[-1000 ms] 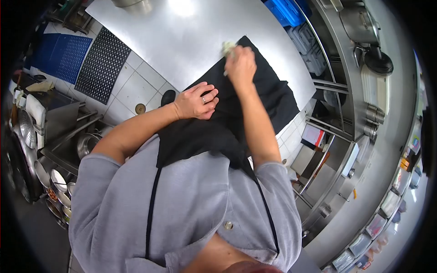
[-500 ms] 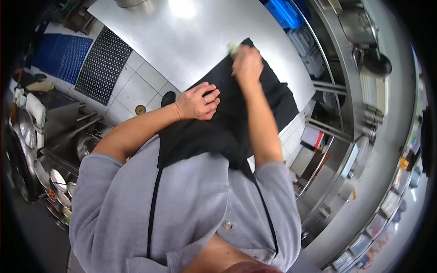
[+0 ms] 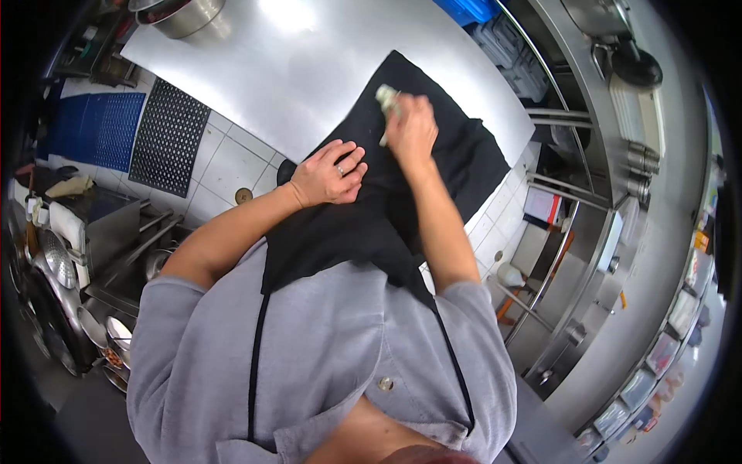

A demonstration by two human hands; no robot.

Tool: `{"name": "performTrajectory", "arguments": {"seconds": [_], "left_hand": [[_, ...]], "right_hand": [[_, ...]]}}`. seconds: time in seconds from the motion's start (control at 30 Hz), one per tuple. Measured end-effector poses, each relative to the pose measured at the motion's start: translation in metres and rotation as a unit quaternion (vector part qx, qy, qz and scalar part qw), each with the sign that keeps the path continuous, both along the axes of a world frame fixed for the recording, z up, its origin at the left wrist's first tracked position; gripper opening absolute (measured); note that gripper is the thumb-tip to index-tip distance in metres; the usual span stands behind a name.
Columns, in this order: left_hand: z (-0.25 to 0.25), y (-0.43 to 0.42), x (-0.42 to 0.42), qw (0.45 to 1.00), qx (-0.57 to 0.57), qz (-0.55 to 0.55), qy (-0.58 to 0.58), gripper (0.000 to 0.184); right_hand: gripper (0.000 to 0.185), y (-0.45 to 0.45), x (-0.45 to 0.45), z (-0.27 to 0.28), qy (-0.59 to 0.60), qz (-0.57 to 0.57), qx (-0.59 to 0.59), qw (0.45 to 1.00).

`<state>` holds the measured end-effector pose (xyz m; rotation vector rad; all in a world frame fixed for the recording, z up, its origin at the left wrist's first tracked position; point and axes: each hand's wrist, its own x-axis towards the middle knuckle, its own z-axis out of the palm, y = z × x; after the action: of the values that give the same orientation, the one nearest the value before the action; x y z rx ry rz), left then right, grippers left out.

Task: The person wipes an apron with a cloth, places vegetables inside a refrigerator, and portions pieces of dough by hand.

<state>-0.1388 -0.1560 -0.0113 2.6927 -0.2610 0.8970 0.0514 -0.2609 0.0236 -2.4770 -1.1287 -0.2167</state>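
A black apron (image 3: pixel 456 147), worn over a grey shirt, has its lower part spread across the corner of the steel table (image 3: pixel 255 85). My left hand (image 3: pixel 332 172), with a ring on one finger, rests on the apron with its fingers stretched out. Farther forward and to the right, my right hand (image 3: pixel 412 130) is closed around a pale whitish-green wad (image 3: pixel 385 97), possibly cloth, against the apron. Some of the wad sticks out past the fingers; the rest is hidden in the grip, and slight blur obscures its kind.
A metal pot (image 3: pixel 182 17) stands at the table's far left. Black (image 3: pixel 168 135) and blue (image 3: pixel 97 127) mats lie on the tiled floor. At left are bowls (image 3: pixel 116 332) and a perforated ladle (image 3: pixel 58 259); at right, steel shelving (image 3: pixel 568 185) with a pan (image 3: pixel 638 68).
My right hand, with the pale wad, has moved back from the apron's far tip, which now shows uncovered. My left hand stays on the cloth. The view has shifted, showing more of the pot.
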Motion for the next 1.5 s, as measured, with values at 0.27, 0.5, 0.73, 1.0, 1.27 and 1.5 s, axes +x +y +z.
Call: {"name": "performTrajectory", "arguments": {"seconds": [0.27,0.5,0.73,1.0,1.27,1.5], "left_hand": [[0.006,0.001,0.0,1.0,-0.001,0.008,-0.005,0.033],[0.006,-0.002,0.001,1.0,-0.015,0.014,-0.001,0.037],[0.008,0.002,0.0,1.0,-0.004,0.007,0.004,0.039],[0.008,-0.001,0.002,1.0,-0.004,0.015,-0.003,0.036],[0.005,0.001,0.001,1.0,-0.009,0.004,0.012,0.037],[0.004,-0.002,0.0,1.0,-0.016,0.007,0.007,0.038]], "right_hand": [[0.023,0.005,0.035,0.065,0.067,-0.084,-0.062,0.992],[0.018,-0.02,-0.009,0.003,0.002,-0.006,0.007,1.0],[0.023,-0.001,0.083,0.048,0.061,-0.16,-0.058,0.983],[0.018,-0.011,-0.001,0.004,0.045,0.001,0.023,0.999],[0.021,0.013,0.006,0.028,0.039,0.065,-0.004,0.997],[0.021,0.045,0.023,-0.009,-0.004,0.059,0.034,0.998]]}}
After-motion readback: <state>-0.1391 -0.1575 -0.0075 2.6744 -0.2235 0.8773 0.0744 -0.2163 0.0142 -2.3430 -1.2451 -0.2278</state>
